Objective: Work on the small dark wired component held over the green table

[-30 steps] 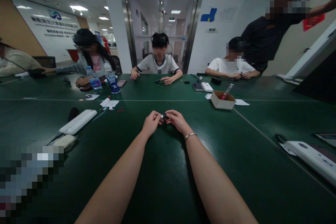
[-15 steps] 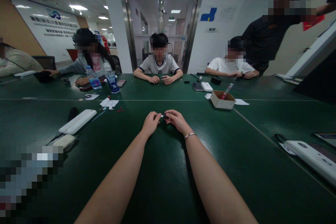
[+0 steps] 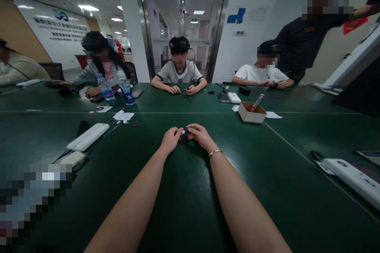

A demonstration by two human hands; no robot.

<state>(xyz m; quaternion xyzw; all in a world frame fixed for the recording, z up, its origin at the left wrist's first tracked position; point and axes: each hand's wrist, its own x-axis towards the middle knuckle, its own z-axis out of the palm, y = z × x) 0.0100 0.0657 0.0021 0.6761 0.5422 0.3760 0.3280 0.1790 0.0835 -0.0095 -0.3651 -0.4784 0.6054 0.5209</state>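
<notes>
Small dark object (image 3: 186, 131) between fingers (image 3: 179, 133) too small to identify.

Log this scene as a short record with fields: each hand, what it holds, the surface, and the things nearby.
Left hand: grip pinched on one end of a small dark piece
Right hand: grip pinched on the other end of it; bracelet on the wrist
Surface: dark green table
Left of hands: long white case; farther back, water bottles
Right of hands: open cardboard box with a red pen in it
Across the table: seated person, hands on the table
</notes>
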